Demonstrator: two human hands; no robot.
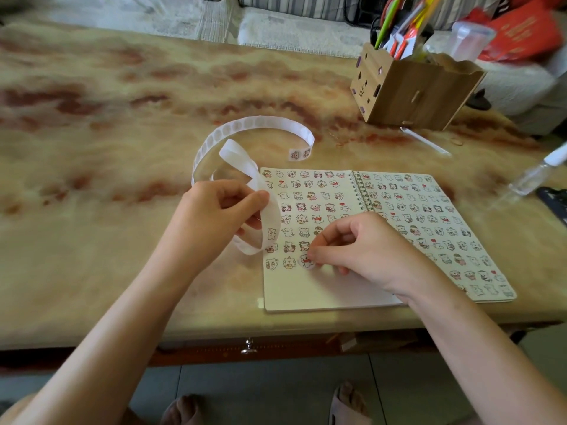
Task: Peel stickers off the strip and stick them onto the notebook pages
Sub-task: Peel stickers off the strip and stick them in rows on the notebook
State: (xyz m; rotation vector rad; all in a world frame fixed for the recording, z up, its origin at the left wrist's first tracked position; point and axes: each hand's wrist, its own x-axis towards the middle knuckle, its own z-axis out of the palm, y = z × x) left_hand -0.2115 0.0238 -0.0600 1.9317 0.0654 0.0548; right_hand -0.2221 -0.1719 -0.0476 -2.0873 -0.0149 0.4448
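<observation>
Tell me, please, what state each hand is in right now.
Left hand: grips the sticker strip.
Right hand: pinches a sticker at the notebook's left page.

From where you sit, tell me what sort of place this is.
Probably a home living room: a marble-patterned table, a cushioned sofa just behind it, and the person's slippered feet on a tiled floor.

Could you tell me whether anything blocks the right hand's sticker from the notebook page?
Nothing visible does. The right hand pinches the sticker at the notebook's left page, bottom row; the strip in the left hand hangs farther left.
</observation>
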